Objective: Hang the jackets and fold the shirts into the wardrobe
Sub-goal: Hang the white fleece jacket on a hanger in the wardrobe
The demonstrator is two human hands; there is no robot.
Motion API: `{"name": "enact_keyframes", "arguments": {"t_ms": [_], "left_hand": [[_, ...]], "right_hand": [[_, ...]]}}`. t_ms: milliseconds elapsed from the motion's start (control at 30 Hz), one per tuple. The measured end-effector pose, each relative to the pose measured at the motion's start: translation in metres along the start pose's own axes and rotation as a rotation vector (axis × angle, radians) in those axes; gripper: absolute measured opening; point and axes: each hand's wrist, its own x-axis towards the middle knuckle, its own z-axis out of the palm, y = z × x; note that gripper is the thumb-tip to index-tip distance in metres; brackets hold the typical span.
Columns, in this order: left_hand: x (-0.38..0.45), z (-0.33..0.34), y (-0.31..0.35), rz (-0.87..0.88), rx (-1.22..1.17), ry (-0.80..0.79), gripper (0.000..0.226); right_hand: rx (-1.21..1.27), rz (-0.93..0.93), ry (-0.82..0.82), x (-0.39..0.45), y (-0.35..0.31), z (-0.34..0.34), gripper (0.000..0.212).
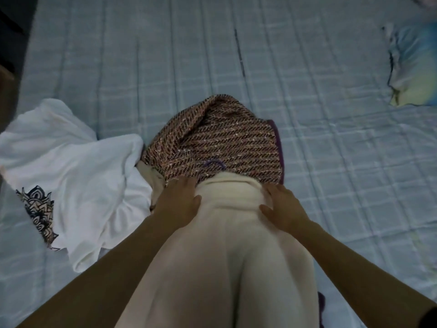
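A cream garment [227, 245] lies lengthwise on the bed in front of me, its far end folded over. My left hand [178, 201] rests flat on its far left edge, fingers straight. At its far right edge lies my right hand [282, 208], also flat, thumb spread toward the middle. Beyond and partly under the cream cloth lies a brown tweed jacket [217, 140] with purple lining and a purple hanging loop. To the left sprawls a crumpled white shirt [71, 166] with a dark patterned print near its lower left.
Everything lies on a bed with a pale blue checked sheet [331, 138]. A pillow in blue and yellow [413, 67] sits at the far right. A dark piece of furniture [11, 31] stands at the upper left corner.
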Motion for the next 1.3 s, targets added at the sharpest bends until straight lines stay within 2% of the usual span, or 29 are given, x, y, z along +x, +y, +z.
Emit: {"name": "enact_keyframes", "arguments": {"t_ms": [167,300,400,633,733,1000,1300], "left_hand": [[0.017,0.03,-0.005,-0.016,0.051,-0.055,0.044],[0.008,0.044,-0.004,-0.037,-0.005,0.024,0.05],[0.0,0.045,0.002,-0.042,0.038,0.062,0.053],[-0.025,0.032,0.011,-0.061,0.061,0.115,0.034],[-0.045,0.016,0.015,0.006,0.064,0.207,0.028],[-0.126,-0.055,0.038,0.116,0.034,0.59,0.026],[-0.234,-0.148,0.066,0.243,0.02,0.899,0.034]], "right_hand": [[0.05,0.037,-0.023,0.023,0.016,0.027,0.07],[0.036,-0.015,0.004,0.019,0.019,0.041,0.063],[0.018,-0.033,0.031,0.01,0.021,0.045,0.054],[0.054,-0.075,0.078,-0.011,0.016,0.038,0.05],[0.097,-0.147,0.178,-0.029,0.011,0.021,0.046],[0.177,-0.328,0.478,-0.108,-0.024,-0.044,0.033],[0.192,-0.466,0.735,-0.219,-0.071,-0.121,0.035]]}}
